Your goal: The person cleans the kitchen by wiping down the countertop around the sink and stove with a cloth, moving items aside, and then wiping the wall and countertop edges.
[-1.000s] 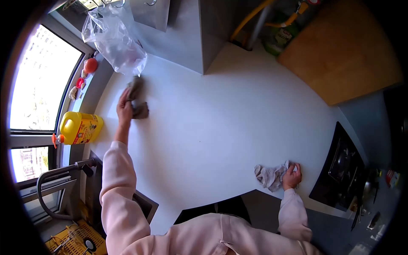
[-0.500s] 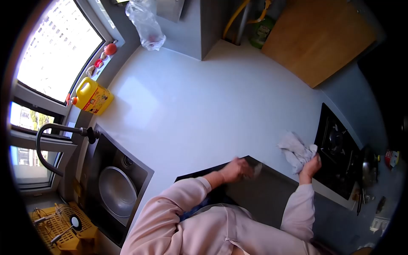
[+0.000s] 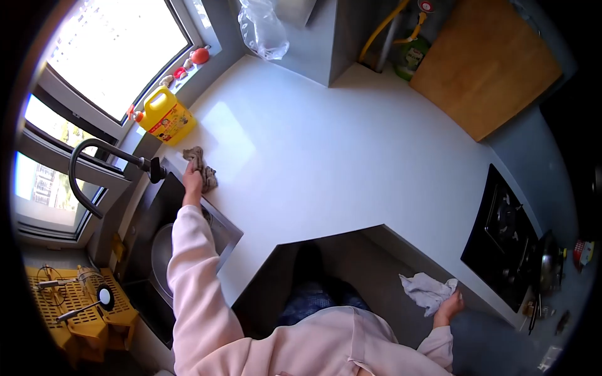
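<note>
Left hand (image 3: pixel 192 183) grips a brown cloth (image 3: pixel 202 168) stretched away from the person (image 3: pixel 301 344) beside the sink (image 3: pixel 231 234); right hand (image 3: pixel 448 306) clutches a white cloth (image 3: pixel 427 292).

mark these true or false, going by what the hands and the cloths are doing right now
1. The left hand holds a brownish cloth. True.
2. The brownish cloth is inside the sink. False: it is on the counter, beside the sink.
3. The right hand holds a pale cloth. True.
4. The pale cloth is spread over the hob. False: it is in the right hand, off the hob.
5. A yellow jug stands near the window. True.
</note>
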Motion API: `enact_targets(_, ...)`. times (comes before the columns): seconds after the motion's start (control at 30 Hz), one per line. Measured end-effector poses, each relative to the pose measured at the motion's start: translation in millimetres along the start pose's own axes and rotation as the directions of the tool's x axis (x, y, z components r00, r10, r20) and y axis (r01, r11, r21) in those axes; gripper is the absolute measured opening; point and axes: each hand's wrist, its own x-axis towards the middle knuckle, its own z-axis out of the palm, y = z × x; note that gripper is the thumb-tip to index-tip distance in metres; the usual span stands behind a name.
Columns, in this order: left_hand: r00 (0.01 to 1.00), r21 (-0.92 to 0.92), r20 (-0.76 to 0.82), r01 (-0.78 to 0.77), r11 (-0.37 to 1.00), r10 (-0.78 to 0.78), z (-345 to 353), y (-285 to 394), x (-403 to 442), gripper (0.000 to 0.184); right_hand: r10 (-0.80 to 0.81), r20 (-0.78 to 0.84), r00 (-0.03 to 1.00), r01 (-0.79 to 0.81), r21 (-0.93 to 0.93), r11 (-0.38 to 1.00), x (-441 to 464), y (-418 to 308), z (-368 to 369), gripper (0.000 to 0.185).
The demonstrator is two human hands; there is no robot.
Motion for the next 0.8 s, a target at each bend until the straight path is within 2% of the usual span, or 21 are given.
enact_targets(0.03, 0.949, 0.302, 0.064, -0.313, 0.9, 0.309, 15.0, -8.1, -10.6, 0.045, -0.018, 0.037, 0.999, 0.018, 0.021, 1.0, -1.9, 4.5, 0.0, 0.026)
enact_targets(0.07, 0.808, 0.539, 0.216, -0.567, 0.623, 0.548, 52.8, -0.6, -45.9, 0.044, -0.039, 0.077, 0.996, 0.036, 0.04, 0.999, -4.0, 5.1, -1.8, 0.024)
enact_targets(0.1, 0.739, 0.4, 0.231, -0.665, 0.631, 0.632, 98.6, -8.9, -80.1, 0.038, -0.053, 0.074, 0.996, 0.048, 0.078, 0.996, -11.2, -3.3, 2.4, 0.023)
enact_targets(0.13, 0.63, 0.384, 0.358, -0.772, 0.506, 0.69, 137.1, 2.6, -130.7, 0.035, -0.054, 0.076, 0.996, 0.048, 0.073, 0.996, -13.7, -7.7, 6.9, 0.023)
enact_targets(0.17, 0.606, 0.271, 0.445, -0.793, 0.546, 0.659, 170.5, 8.3, -181.3, 0.034, -0.024, 0.066, 0.997, 0.018, 0.101, 0.995, -15.2, -9.9, 10.2, 0.023)
enact_targets(0.2, 0.554, 0.243, 0.567, -0.819, 0.52, 0.609, 193.2, 11.4, -231.6, 0.037, 0.004, 0.056, 0.998, -0.011, 0.135, 0.991, -15.9, -8.9, 10.8, 0.023)
enact_targets(0.23, 0.459, 0.14, 0.666, -0.851, 0.506, 0.588, 211.4, 8.8, -274.7, 0.045, 0.009, 0.068, 0.998, -0.018, 0.137, 0.99, -9.6, -1.8, 9.3, 0.023)
enact_targets(0.27, 0.352, 0.067, 0.817, -0.845, 0.531, 0.456, 215.7, 20.9, -316.7, 0.048, 0.005, 0.064, 0.998, -0.014, 0.147, 0.989, -10.4, -9.4, 6.3, 0.023)
enact_targets(0.3, 0.17, -0.152, 0.871, -0.799, 0.581, 0.462, 224.1, 3.2, -346.1, 0.053, -0.02, 0.085, 0.996, 0.008, 0.138, 0.99, -14.4, -26.4, 4.1, 0.023)
enact_targets(0.33, 0.065, -0.261, 0.923, -0.618, 0.742, 0.379, 224.9, -9.3, -380.3, 0.055, -0.043, 0.103, 0.994, 0.03, 0.127, 0.991, -18.1, -38.6, 2.7, 0.023)
enact_targets(0.37, -0.014, -0.37, 0.906, -0.512, 0.775, 0.424, 224.8, -28.6, -405.9, 0.055, -0.048, 0.09, 0.995, 0.036, 0.132, 0.991, -19.6, -45.1, 3.5, 0.023)
enact_targets(0.4, 0.008, -0.37, 0.896, -0.541, 0.755, 0.445, 209.7, -5.4, -416.3, 0.053, -0.048, 0.045, 0.998, 0.04, 0.168, 0.985, -20.0, -50.3, 3.9, 0.022)
enact_targets(0.47, 0.161, -0.504, 0.749, -0.491, 0.711, 0.643, 198.2, 20.2, -386.3, 0.045, -0.025, -0.076, 0.997, 0.043, 0.247, 0.968, -11.0, -19.2, -6.5, 0.02)
enact_targets(0.5, 0.36, -0.344, 0.805, -0.363, 0.866, 0.471, 185.9, 16.9, -363.7, 0.036, -0.029, -0.08, 0.996, 0.044, 0.191, 0.981, -12.6, -12.2, -15.8, 0.019)
enact_targets(0.53, 0.51, -0.341, 0.733, -0.296, 0.892, 0.45, 174.6, 32.9, -331.9, 0.028, -0.036, -0.072, 0.997, 0.046, 0.14, 0.989, -13.1, -11.5, -20.5, 0.018)
enact_targets(0.57, 0.611, -0.405, 0.607, -0.312, 0.859, 0.508, 164.4, 14.8, -279.3, 0.03, -0.021, -0.107, 0.994, 0.036, 0.138, 0.99, -15.7, -5.1, -27.1, 0.018)
enact_targets(0.63, 0.737, -0.116, 0.343, -0.582, 0.805, 0.582, 129.1, -14.4, -167.7, 0.043, 0.028, -0.069, 0.997, -0.007, 0.282, 0.96, -18.3, 5.8, -34.9, 0.018)
enact_targets(0.67, 0.775, 0.074, 0.2, -0.622, 0.78, 0.599, 111.8, -27.7, -113.4, 0.05, 0.044, -0.093, 0.995, -0.016, 0.282, 0.959, -21.2, 9.6, -41.3, 0.018)
enact_targets(0.7, 0.867, 0.072, 0.192, -0.48, 0.874, 0.46, 100.7, -11.3, -100.4, 0.052, 0.07, -0.105, 0.992, -0.038, 0.282, 0.959, -24.3, 13.0, -48.2, 0.017)
enact_targets(0.73, 0.855, 0.336, 0.071, -0.506, 0.794, 0.514, 101.0, -19.3, -85.8, 0.049, 0.097, -0.117, 0.988, -0.06, 0.282, 0.957, -26.6, 17.7, -55.1, 0.017)
enact_targets(0.8, 0.721, 0.67, 0.257, -0.613, 0.419, 0.644, 126.0, -62.1, -58.0, 0.045, 0.14, -0.147, 0.979, -0.1, 0.249, 0.963, -33.6, 29.5, -73.1, 0.017)
